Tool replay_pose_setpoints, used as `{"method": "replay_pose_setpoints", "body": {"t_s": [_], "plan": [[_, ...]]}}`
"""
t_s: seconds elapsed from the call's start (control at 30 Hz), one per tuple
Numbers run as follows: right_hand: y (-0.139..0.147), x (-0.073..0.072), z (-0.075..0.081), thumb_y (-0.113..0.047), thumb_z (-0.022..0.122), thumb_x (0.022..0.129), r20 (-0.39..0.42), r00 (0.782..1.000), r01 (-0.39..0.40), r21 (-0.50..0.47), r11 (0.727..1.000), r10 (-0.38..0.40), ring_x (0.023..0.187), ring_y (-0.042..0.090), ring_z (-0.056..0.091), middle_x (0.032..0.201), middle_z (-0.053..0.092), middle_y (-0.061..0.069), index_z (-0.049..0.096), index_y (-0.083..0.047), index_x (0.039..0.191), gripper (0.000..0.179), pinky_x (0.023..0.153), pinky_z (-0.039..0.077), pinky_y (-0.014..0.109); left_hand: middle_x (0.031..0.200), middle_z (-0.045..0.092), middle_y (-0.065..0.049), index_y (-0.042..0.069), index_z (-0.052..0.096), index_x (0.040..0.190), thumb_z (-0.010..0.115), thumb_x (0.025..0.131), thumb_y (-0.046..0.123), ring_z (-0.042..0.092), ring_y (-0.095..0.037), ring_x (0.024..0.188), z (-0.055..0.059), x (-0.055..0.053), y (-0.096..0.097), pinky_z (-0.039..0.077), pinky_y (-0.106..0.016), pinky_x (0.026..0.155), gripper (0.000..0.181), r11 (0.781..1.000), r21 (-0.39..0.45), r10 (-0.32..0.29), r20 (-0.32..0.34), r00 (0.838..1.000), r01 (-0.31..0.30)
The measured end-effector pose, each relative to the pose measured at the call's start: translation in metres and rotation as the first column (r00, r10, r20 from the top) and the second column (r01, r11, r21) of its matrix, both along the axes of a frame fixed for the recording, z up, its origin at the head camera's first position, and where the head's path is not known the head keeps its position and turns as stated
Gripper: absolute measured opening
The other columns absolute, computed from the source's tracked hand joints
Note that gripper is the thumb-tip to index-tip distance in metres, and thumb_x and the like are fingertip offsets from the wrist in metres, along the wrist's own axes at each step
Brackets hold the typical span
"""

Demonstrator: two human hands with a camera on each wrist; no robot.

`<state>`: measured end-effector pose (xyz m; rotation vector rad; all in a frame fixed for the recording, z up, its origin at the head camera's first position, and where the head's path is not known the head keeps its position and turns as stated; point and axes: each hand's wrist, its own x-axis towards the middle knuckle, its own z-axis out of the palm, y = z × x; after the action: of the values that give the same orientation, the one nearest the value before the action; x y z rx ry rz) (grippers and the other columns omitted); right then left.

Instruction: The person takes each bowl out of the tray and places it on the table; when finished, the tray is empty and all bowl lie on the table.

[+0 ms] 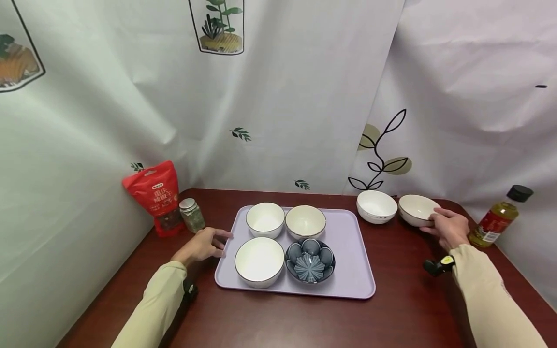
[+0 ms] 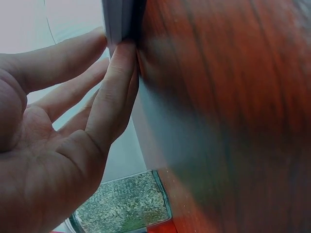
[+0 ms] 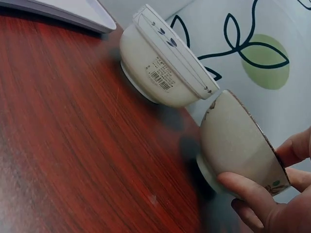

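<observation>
The right hand [image 1: 450,228] is on the right side of the frame, gripping a cream bowl [image 1: 416,208] by its right side, thumb low on the outside, fingers up by the rim. The right wrist view shows that grip up close, with the bowl sitting tilted. Can't really tell if its foot touches the table [image 1: 304,319] or not. Right beside it, to the left, there's a white bowl [image 1: 376,208] standing upright, with a barcode and little blue leaves on its outside.

The left hand [image 1: 202,245] is left of centre, fingers loosely stretched and a bit spread, with the tips touching the left edge of a lilac tray [image 1: 353,256]. It doesn't have a bowl.

The tray takes up the middle of the frame and carries four bowls in two rows: back-left bowl [image 1: 265,219], back-right bowl [image 1: 305,221], a bigger front-left bowl [image 1: 259,260], plus a dark blue petal-patterned one, the blue bowl [image 1: 310,261], front right.

Over on the left of the frame, a red bag [image 1: 161,193] stands beside a lidded jar [image 1: 193,216]. Far right, near the right hand, there's a bottle [image 1: 493,222] with a black cap.
</observation>
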<state>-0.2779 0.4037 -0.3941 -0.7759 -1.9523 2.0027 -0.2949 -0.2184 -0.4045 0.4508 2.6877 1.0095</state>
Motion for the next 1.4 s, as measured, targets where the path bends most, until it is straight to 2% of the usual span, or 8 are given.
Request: {"method": "replay_pose_setpoints", "body": {"t_s": [0.13, 0.33, 0.73, 0.93, 1.03, 1.27, 1.33, 1.4], "plan": [[-0.001, -0.002, 0.000, 0.003, 0.052, 0.088, -0.015, 1.000, 0.011, -0.019, 1.000, -0.011, 0.053, 0.008, 0.069, 0.086, 0.054, -0.004, 0.047, -0.003, 0.134, 0.046, 0.060, 0.061, 0.032, 0.122, 0.067, -0.025, -0.003, 0.065, 0.127, 0.075, 0.078, -0.008, 0.071, -0.024, 0.092, 0.000, 0.000, 0.000, 0.061, -0.036, 0.075, 0.051, 1.000, 0.001, 0.000, -0.003, 1.000, 0.000], [0.000, -0.004, -0.003, 0.003, 0.052, 0.090, -0.020, 0.999, 0.024, -0.051, 0.998, -0.025, 0.054, 0.007, 0.069, 0.088, 0.054, -0.005, 0.047, -0.005, 0.136, 0.047, 0.059, 0.061, 0.032, 0.122, 0.067, -0.024, -0.002, 0.065, 0.128, 0.076, 0.078, -0.007, 0.071, -0.024, 0.093, 0.000, 0.000, 0.000, 0.060, -0.036, 0.075, 0.051, 1.000, 0.000, 0.006, -0.003, 1.000, -0.006], [0.000, -0.007, -0.008, 0.003, 0.050, 0.092, -0.044, 0.999, -0.006, -0.058, 0.998, 0.004, 0.061, 0.000, 0.066, 0.124, 0.045, 0.018, 0.034, -0.001, 0.151, 0.061, 0.062, 0.061, 0.030, 0.117, 0.068, -0.025, -0.003, 0.065, 0.128, 0.076, 0.077, -0.006, 0.071, -0.024, 0.093, 0.000, 0.001, 0.001, 0.061, -0.036, 0.075, 0.052, 1.000, 0.019, -0.002, 0.005, 1.000, 0.002], [0.002, -0.001, -0.007, -0.010, 0.048, 0.099, -0.002, 0.992, -0.126, 0.058, 0.990, 0.127, 0.069, -0.007, 0.062, 0.158, 0.017, 0.030, 0.018, 0.001, 0.159, 0.068, 0.068, 0.062, 0.031, 0.120, 0.068, -0.026, -0.004, 0.065, 0.127, 0.075, 0.077, -0.008, 0.071, -0.025, 0.093, -0.001, 0.001, 0.000, 0.060, -0.036, 0.075, 0.052, 1.000, 0.024, -0.002, -0.002, 1.000, 0.002], [0.003, 0.006, -0.003, -0.022, 0.046, 0.102, 0.072, 0.977, -0.213, 0.246, 0.946, 0.201, 0.071, -0.012, 0.057, 0.153, 0.023, 0.034, 0.016, 0.001, 0.159, 0.068, 0.071, 0.062, 0.031, 0.122, 0.067, -0.026, -0.005, 0.065, 0.127, 0.075, 0.076, -0.008, 0.071, -0.024, 0.093, -0.002, 0.000, 0.000, 0.060, -0.034, 0.074, 0.052, 0.999, 0.033, -0.012, -0.010, 1.000, 0.012], [-0.012, 0.030, 0.010, -0.034, 0.049, 0.101, 0.174, 0.963, -0.270, 0.636, 0.723, 0.206, 0.065, -0.001, 0.066, 0.120, 0.053, 0.031, 0.034, 0.006, 0.152, 0.066, 0.065, 0.061, 0.030, 0.122, 0.066, -0.026, -0.006, 0.065, 0.126, 0.076, 0.075, -0.010, 0.071, -0.024, 0.093, -0.003, 0.000, -0.001, 0.060, -0.034, 0.073, 0.052, 0.999, 0.051, -0.016, -0.006, 1.000, 0.017], [-0.019, 0.035, 0.016, -0.036, 0.049, 0.102, 0.170, 0.955, -0.296, 0.636, 0.713, 0.245, 0.067, -0.003, 0.065, 0.126, 0.052, 0.036, 0.035, 0.006, 0.151, 0.067, 0.067, 0.062, 0.030, 0.121, 0.067, -0.026, -0.006, 0.065, 0.126, 0.076, 0.075, -0.010, 0.071, -0.024, 0.093, -0.003, 0.000, -0.001, 0.060, -0.034, 0.074, 0.052, 0.999, 0.050, -0.012, -0.001, 1.000, 0.012], [-0.027, 0.039, 0.022, -0.037, 0.048, 0.103, 0.153, 0.938, -0.340, 0.589, 0.733, 0.312, 0.071, -0.006, 0.064, 0.132, 0.051, 0.036, 0.033, 0.007, 0.152, 0.067, 0.071, 0.062, 0.029, 0.120, 0.067, -0.026, -0.005, 0.065, 0.127, 0.076, 0.075, -0.010, 0.071, -0.025, 0.093, -0.003, 0.000, -0.002, 0.060, -0.034, 0.074, 0.053, 0.999, 0.051, -0.011, -0.001, 1.000, 0.011]]}}
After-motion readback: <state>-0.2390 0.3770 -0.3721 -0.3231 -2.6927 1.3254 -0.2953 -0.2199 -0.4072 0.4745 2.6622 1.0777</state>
